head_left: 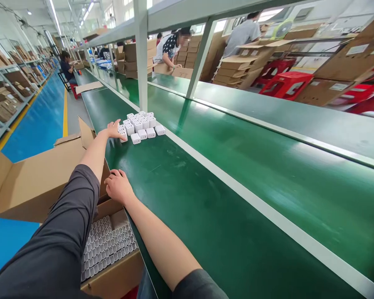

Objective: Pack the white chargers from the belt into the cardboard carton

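Note:
My left hand [114,130] reaches to the far part of the green belt, its thumb and fingers around white plastic charger housings [122,132] at the left end of a group. Beside it stand several more white housings [139,123], some with small dark holes on top, and a few lie in front [136,138]. Nearer to me, my right hand [119,186] rests at the belt's left edge with fingers loosely bent and apart, and nothing visible in it. Below my arms, an open carton [118,270] holds rows of hollow, clear-looking oval pieces [107,245].
The carton's flap [43,178] spreads over the blue floor [46,112] at left. A white post [141,58] rises behind the housings. A pale strip [237,187] divides the green belt [187,207]. Across it, people work among stacked cartons [237,68] and red stools [286,85].

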The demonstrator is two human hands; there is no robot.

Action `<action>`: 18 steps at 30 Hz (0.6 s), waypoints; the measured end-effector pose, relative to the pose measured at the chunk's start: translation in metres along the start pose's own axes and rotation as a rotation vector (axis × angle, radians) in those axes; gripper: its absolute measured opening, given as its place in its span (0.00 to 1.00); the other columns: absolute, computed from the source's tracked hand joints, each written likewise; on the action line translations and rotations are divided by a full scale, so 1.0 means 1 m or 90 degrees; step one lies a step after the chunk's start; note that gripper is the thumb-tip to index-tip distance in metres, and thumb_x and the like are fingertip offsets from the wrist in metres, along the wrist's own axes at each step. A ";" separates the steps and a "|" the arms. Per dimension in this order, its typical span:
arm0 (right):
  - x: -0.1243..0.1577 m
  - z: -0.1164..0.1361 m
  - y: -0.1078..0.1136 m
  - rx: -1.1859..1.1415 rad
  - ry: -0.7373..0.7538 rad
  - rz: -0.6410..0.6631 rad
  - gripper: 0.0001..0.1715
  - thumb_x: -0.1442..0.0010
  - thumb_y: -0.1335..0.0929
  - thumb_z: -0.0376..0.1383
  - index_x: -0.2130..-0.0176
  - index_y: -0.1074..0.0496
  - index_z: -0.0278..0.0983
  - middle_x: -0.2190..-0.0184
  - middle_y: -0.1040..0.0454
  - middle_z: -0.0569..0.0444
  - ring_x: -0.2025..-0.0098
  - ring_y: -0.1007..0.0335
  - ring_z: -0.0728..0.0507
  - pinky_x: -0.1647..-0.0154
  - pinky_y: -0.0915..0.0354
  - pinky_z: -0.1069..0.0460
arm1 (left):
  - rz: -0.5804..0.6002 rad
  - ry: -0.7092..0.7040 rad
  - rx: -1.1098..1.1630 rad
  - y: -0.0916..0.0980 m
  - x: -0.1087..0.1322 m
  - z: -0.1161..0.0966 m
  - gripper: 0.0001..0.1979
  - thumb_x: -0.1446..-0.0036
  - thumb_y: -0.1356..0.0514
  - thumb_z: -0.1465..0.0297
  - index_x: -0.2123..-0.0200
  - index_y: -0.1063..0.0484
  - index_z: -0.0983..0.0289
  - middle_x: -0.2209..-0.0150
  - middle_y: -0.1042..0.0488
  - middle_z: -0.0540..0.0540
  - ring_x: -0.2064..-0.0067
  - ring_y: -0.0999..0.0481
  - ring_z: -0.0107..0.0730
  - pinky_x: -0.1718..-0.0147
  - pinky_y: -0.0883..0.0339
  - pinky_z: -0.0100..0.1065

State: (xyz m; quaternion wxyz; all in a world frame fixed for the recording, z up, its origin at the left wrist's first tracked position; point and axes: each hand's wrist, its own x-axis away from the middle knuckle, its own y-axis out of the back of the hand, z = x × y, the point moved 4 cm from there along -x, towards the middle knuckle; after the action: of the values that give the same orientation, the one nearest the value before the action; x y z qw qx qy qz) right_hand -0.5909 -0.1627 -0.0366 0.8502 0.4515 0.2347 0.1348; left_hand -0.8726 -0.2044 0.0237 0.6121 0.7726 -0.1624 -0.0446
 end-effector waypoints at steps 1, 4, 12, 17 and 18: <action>0.000 0.000 0.000 -0.005 -0.002 -0.002 0.16 0.36 0.38 0.31 0.56 0.22 0.37 0.54 0.22 0.50 0.37 0.44 0.41 0.33 0.53 0.41 | 0.003 0.003 0.001 -0.001 -0.002 0.000 0.77 0.76 0.28 0.45 0.29 0.68 0.57 0.29 0.62 0.68 0.29 0.63 0.64 0.34 0.60 0.55; -0.001 -0.002 0.000 -0.029 -0.014 -0.006 0.16 0.36 0.38 0.32 0.57 0.22 0.38 0.55 0.22 0.51 0.37 0.43 0.42 0.33 0.53 0.42 | 0.012 -0.012 0.018 -0.003 -0.015 0.002 0.77 0.76 0.28 0.44 0.29 0.70 0.57 0.29 0.63 0.68 0.29 0.59 0.63 0.34 0.57 0.55; -0.002 -0.003 0.002 -0.038 -0.007 -0.015 0.15 0.37 0.38 0.30 0.57 0.23 0.36 0.56 0.22 0.49 0.38 0.43 0.40 0.33 0.52 0.40 | 0.107 -0.041 -0.081 0.020 -0.038 0.005 0.75 0.72 0.28 0.45 0.29 0.70 0.57 0.28 0.69 0.66 0.28 0.64 0.61 0.34 0.61 0.56; -0.002 -0.004 0.001 -0.023 0.003 -0.021 0.14 0.37 0.37 0.31 0.58 0.23 0.36 0.56 0.22 0.49 0.38 0.42 0.40 0.34 0.51 0.40 | 0.103 -0.043 -0.103 0.021 -0.034 -0.013 0.75 0.71 0.29 0.44 0.29 0.72 0.57 0.28 0.66 0.66 0.28 0.62 0.61 0.34 0.57 0.55; -0.002 -0.004 0.001 -0.021 0.003 -0.022 0.14 0.37 0.37 0.31 0.58 0.23 0.36 0.56 0.22 0.49 0.38 0.42 0.40 0.34 0.51 0.40 | 0.099 -0.039 -0.108 0.020 -0.031 -0.016 0.74 0.71 0.29 0.44 0.29 0.72 0.56 0.28 0.64 0.66 0.29 0.61 0.62 0.34 0.56 0.55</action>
State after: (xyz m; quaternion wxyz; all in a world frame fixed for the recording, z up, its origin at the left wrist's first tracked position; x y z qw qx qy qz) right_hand -0.5949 -0.1606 -0.0368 0.8591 0.4332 0.2420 0.1252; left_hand -0.9018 -0.1835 0.0431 0.6716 0.7015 -0.2359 -0.0338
